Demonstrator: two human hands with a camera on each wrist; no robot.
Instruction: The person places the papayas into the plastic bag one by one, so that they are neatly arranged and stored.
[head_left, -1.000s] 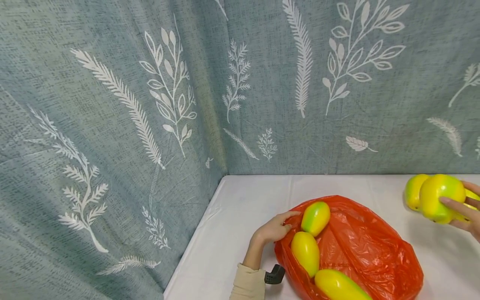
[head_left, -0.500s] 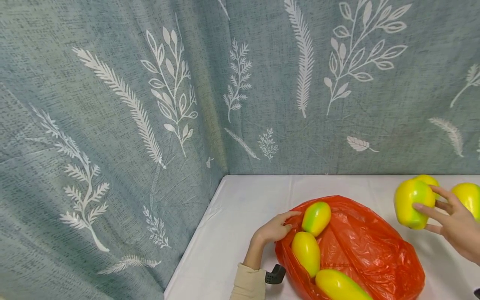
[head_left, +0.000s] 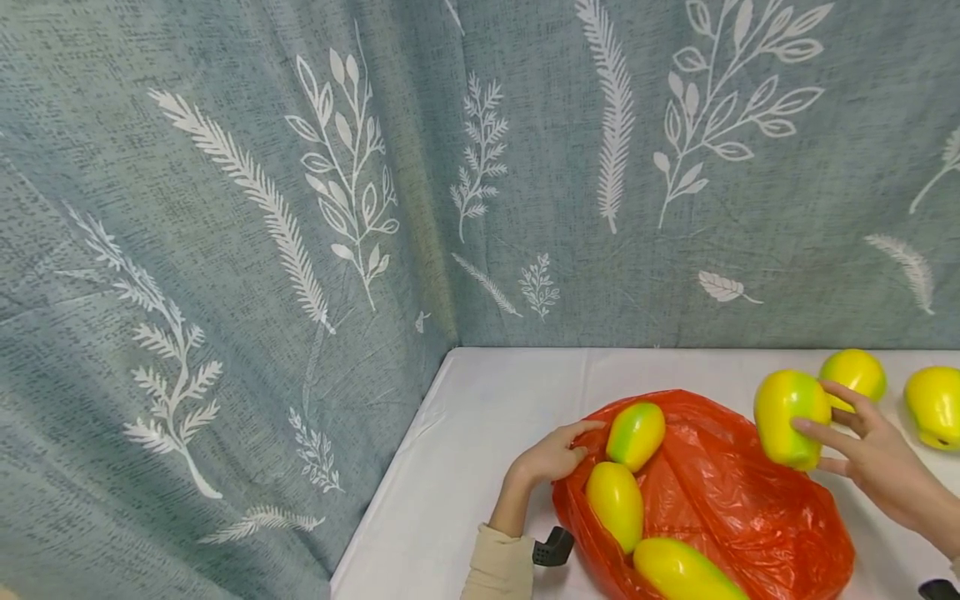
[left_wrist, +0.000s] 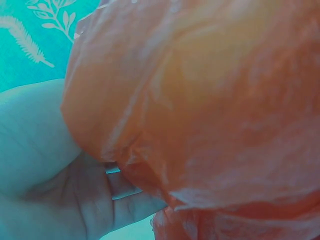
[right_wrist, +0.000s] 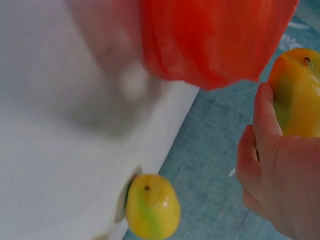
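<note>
A red plastic bag (head_left: 738, 508) lies with its mouth wide on the table. My left hand (head_left: 551, 454) holds the bag's left rim; in the left wrist view the plastic passes between thumb and fingers and hides the fingertips. Inside the bag, along its left side, are two yellow-green mangoes, the upper mango (head_left: 636, 437) and the lower mango (head_left: 615, 506), plus a longer yellow fruit (head_left: 684, 570) at the front. With thumb and fingers spread around it, my right hand (head_left: 873, 454) grips another mango (head_left: 789, 419) at the bag's far right edge, overlapping the rim in the head view.
Two more mangoes stand at the table's back right: one mango (head_left: 855, 377) behind my right hand, another mango (head_left: 933, 408) farther right. A white cloth covers the table (head_left: 465, 433). A leaf-patterned curtain (head_left: 555, 167) hangs along the back and left.
My right hand has carried the mango leftward from the back-right group to the bag's edge, uncovering the two mangoes behind. My left hand stays at the bag's rim.
</note>
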